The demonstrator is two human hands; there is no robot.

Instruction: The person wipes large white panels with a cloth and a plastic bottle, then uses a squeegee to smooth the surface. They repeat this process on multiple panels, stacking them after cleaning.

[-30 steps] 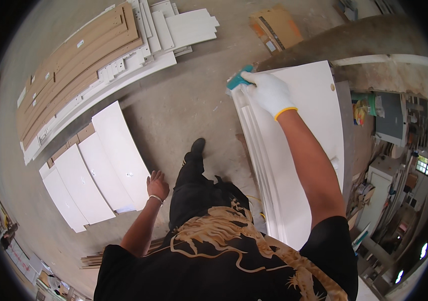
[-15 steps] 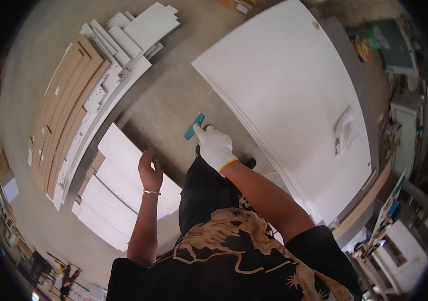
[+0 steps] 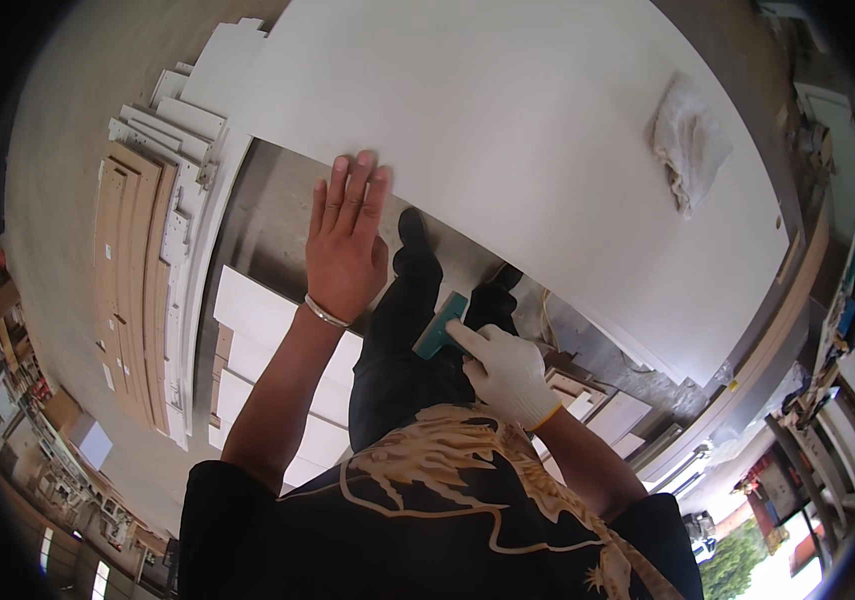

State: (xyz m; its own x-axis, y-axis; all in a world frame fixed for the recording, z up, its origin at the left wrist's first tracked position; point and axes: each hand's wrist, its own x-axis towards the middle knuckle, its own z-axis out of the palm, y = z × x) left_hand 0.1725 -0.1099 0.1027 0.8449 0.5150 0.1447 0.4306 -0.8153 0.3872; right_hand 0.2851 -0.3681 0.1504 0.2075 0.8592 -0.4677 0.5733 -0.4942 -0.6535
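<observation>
- Teal flat tool (image 3: 437,330) sits mid-view before the dark trousers (image 3: 377,375), its long axis running from one o'clock to seven.
- White fabric glove (image 3: 519,392) with a yellow cuff covers the right hand (image 3: 507,372), which grips the tool, fingers toward ten o'clock.
- Smooth white panel (image 3: 527,120) fills twelve o'clock; a crumpled cloth (image 3: 689,145) lies on it at two.
- Bare left hand (image 3: 347,245) spreads open, fingertips toward twelve, over the panel's edge; contact is unclear.

Brown boards (image 3: 134,290) beside white boards (image 3: 192,118)
</observation>
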